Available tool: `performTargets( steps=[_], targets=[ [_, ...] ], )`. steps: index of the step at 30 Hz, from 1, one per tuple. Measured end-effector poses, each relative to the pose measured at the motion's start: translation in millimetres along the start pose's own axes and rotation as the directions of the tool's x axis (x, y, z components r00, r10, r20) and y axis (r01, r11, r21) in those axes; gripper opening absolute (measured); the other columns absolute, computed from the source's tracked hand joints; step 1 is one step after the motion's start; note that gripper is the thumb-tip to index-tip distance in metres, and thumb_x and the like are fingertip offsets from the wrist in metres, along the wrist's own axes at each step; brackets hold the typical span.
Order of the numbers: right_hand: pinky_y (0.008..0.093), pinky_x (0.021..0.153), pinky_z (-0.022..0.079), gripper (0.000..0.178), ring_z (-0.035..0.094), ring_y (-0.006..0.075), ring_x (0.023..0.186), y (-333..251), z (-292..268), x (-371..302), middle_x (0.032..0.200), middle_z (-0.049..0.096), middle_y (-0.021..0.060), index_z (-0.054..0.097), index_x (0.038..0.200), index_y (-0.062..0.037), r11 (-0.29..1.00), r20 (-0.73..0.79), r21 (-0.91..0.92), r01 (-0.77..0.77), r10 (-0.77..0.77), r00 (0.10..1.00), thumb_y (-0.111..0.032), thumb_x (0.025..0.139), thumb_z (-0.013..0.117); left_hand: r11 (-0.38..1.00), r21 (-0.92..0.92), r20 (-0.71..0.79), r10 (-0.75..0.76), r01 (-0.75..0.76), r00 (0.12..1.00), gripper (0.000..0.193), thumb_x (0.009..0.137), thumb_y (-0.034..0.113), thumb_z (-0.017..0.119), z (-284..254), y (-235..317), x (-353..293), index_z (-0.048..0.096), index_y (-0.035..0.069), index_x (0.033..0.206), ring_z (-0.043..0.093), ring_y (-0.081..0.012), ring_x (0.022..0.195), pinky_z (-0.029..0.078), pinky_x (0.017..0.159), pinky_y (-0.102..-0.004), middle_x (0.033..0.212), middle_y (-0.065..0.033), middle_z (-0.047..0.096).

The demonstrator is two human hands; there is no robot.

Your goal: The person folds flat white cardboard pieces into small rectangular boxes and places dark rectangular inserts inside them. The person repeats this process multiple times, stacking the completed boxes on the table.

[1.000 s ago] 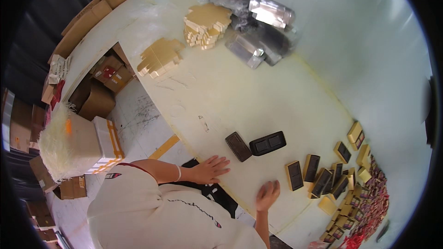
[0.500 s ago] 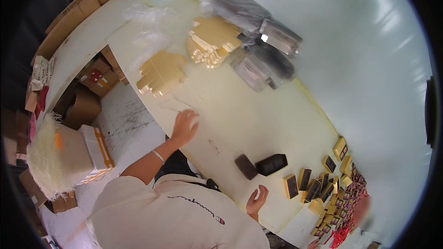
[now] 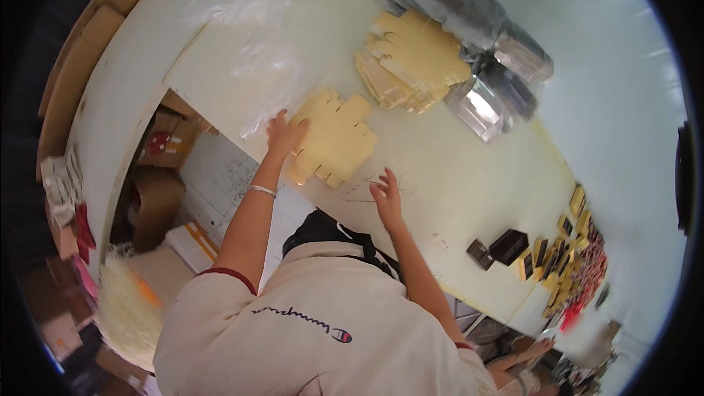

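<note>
At the near left edge of a flat gold die-cut box blank, my left hand has its fingers spread, the fingertips over or on the card. Whether it grips the sheet, I cannot see. My right hand hovers over the bare tabletop just right of the blank, fingers apart and holding nothing. Beyond lies a stack of similar gold blanks. To the right, a black open box stands beside a smaller dark box piece.
Plastic-wrapped grey bundles and clear-wrapped packs lie behind the stack. Several small gold boxes cluster at right, by red wrapped pieces. A person's hand shows lower right. Crumpled clear plastic lies far left.
Both my hands have moved toward the flat gold blank: the left has reached its edge, the right has come from beside the dark boxes. The view has shifted left.
</note>
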State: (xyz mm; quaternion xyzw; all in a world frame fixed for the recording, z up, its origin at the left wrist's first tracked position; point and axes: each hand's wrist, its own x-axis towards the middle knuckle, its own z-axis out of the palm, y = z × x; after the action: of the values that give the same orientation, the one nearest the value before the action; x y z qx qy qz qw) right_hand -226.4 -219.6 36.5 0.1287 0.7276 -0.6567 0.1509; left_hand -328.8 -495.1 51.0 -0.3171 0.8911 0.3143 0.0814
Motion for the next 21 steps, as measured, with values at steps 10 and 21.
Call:
performTargets(
  steps=[10,21],
  targets=[
    [0.0449,0.1,0.033,0.061,0.043,0.0254,0.123,-41,44,52,0.134,0.046,0.0088,0.036,0.137,-0.01,0.747,0.174,0.474,-0.467,0.44,0.881,-0.024,0.084,0.063,0.841,-0.505,0.24,0.353,-0.194,0.904,0.067,0.08,0.022,0.073,-10,-15,-14,0.042,-0.002,0.134,0.05,-0.0329,0.119,0.041,0.1,-0.0402,0.129,-0.0216,0.051],
    [0.0442,0.095,0.039,0.048,0.05,0.0209,0.113,-2,28,5,0.122,0.053,0.004,0.043,0.131,-0.0128,0.539,0.15,0.79,-0.293,0.294,0.944,-0.019,0.086,0.057,0.667,-0.285,-0.048,0.708,-0.689,0.705,0.067,0.076,0.015,0.075,-46,4,-124,0.044,0.005,0.134,0.039,-0.0396,0.127,0.033,0.103,-0.0461,0.14,-0.0228,0.039]
  ],
)
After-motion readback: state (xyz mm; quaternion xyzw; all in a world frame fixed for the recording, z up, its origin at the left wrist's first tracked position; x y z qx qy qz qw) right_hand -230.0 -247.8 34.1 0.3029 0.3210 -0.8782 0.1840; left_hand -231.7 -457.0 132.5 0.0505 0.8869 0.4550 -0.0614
